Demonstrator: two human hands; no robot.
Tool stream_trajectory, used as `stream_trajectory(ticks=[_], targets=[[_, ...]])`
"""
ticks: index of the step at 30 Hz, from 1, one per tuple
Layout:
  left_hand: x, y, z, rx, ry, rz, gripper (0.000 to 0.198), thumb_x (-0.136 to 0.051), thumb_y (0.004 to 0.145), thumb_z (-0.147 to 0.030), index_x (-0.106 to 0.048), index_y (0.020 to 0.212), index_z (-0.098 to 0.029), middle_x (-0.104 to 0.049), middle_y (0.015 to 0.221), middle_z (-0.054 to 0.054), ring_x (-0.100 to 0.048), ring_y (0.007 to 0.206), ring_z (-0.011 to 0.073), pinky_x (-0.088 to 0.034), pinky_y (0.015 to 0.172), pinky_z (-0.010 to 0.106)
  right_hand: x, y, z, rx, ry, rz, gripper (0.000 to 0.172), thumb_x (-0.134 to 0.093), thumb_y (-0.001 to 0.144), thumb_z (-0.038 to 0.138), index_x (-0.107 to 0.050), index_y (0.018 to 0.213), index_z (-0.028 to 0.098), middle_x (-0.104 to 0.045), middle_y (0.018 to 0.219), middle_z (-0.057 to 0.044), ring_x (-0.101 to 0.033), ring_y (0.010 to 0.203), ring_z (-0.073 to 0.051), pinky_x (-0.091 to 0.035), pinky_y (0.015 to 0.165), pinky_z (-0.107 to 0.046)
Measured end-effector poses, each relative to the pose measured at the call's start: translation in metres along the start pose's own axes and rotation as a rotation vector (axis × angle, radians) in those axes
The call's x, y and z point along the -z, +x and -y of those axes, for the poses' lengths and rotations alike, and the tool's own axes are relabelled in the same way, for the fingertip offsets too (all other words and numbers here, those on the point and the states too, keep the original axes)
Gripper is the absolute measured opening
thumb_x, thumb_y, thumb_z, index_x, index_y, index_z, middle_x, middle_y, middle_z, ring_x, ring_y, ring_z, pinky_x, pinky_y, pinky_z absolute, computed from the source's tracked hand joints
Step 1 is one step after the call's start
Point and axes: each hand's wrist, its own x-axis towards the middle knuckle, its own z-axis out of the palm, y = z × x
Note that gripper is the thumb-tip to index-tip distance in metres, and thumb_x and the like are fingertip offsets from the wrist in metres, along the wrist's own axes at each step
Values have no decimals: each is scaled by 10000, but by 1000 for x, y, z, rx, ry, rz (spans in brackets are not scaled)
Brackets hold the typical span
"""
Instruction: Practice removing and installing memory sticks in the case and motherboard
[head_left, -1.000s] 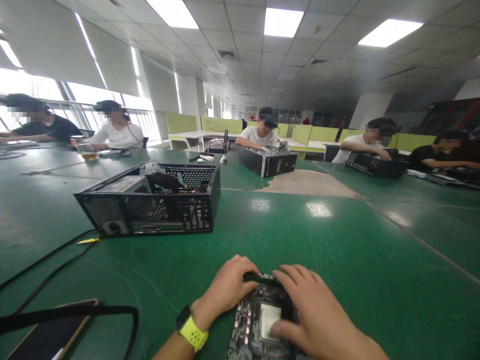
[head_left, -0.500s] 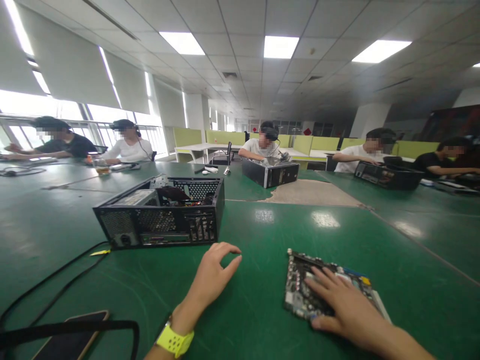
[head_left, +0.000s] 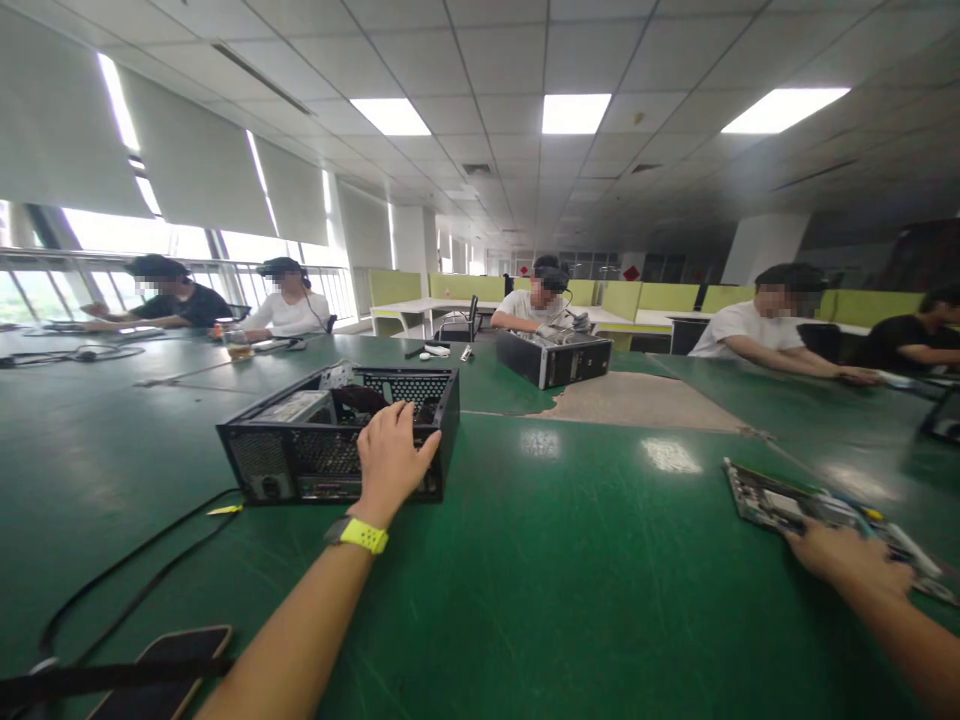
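My left hand (head_left: 394, 460) reaches over the near wall of an open black computer case (head_left: 255, 455) lying on its side. Its fingers are apart at the top rim, with the thumb spread to the right; whether they press on the rim is hard to see. Far to the right, my right hand (head_left: 855, 560) grips the near edge of a motherboard (head_left: 784, 505) on the tabletop, some of its fingers hidden. Inside the case, a metal power supply (head_left: 296, 408) and dark parts show.
The green table (head_left: 570, 560) has a bare torn patch (head_left: 645, 400). A phone (head_left: 161, 675) and black cables (head_left: 135, 550) lie at the lower left. Across the table, a person (head_left: 536, 300) works at another computer case (head_left: 555, 360). Several people sit along both sides.
My left hand has moved forward from the tabletop to the case's near rim. My right hand has shifted the motherboard to the right and farther away. The view has turned slightly.
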Motion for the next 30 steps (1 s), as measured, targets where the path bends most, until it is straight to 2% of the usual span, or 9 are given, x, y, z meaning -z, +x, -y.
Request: stream_trajectory(ticks=[2,4,8,12,16,20,22,25,30], targets=[[-6,18,3,-58,75,155,433,-437,874,-473,-593,1112,-147,-610,1170,153,-494,1141,308,-312,982,444,10,-9,21,-51,-97,69,519,-398,814,486,-675,1068,128,-550,1138,-325,-474,1122,-500,-334,782,-617],[-10,30,5,-117,88,283,423,-404,884,-498,-644,971,-161,-678,989,124,-588,989,278,-374,905,391,20,-19,42,49,-115,98,541,-383,824,470,-626,1145,108,-528,1186,-311,-450,1156,-484,-348,822,-592],[-12,37,4,-131,107,346,425,-416,871,-508,-648,889,-152,-689,880,132,-632,836,261,-427,725,319,31,-31,75,196,-62,125,542,-442,805,424,-558,1226,103,-516,1251,-269,-444,1167,-468,-368,860,-605],[-2,30,-12,-195,101,383,435,-430,859,-539,-654,859,-166,-687,853,125,-633,830,269,-433,680,312,45,-40,120,338,44,186,539,-476,810,406,-563,1210,56,-560,1217,-251,-504,1130,-407,-390,907,-548],[18,-2,-68,-342,37,417,447,-470,844,-556,-679,813,-162,-677,818,137,-635,808,287,-447,684,347,87,-71,199,639,237,213,500,-427,872,445,-561,1215,108,-579,1248,-144,-508,1173,-247,-359,1008,-354],[64,-56,-147,-526,-161,436,418,-584,788,-540,-707,733,-144,-659,673,154,-635,631,290,-438,567,364,144,-115,259,1047,510,361,361,-406,907,426,-659,1058,219,-681,1077,-24,-610,976,-176,-446,854,-274],[92,-72,-171,-644,-294,381,475,-589,742,-618,-700,678,-161,-648,618,137,-614,546,259,-415,511,347,168,-132,258,1090,465,408,324,-442,893,404,-710,905,223,-718,889,-28,-636,801,-194,-463,727,-294],[122,-65,-168,-677,-403,343,433,-557,780,-595,-698,675,-200,-649,607,101,-602,542,227,-407,520,332,195,-157,228,999,350,339,309,-478,877,428,-725,828,248,-712,803,-35,-624,770,-223,-456,694,-323],[109,-6,-122,-440,-161,497,307,-540,834,-413,-712,707,-193,-668,684,85,-598,624,220,-423,611,331,215,-207,190,1153,447,613,389,-563,834,463,-603,1205,353,-671,1134,-12,-631,945,-244,-490,813,-347]])
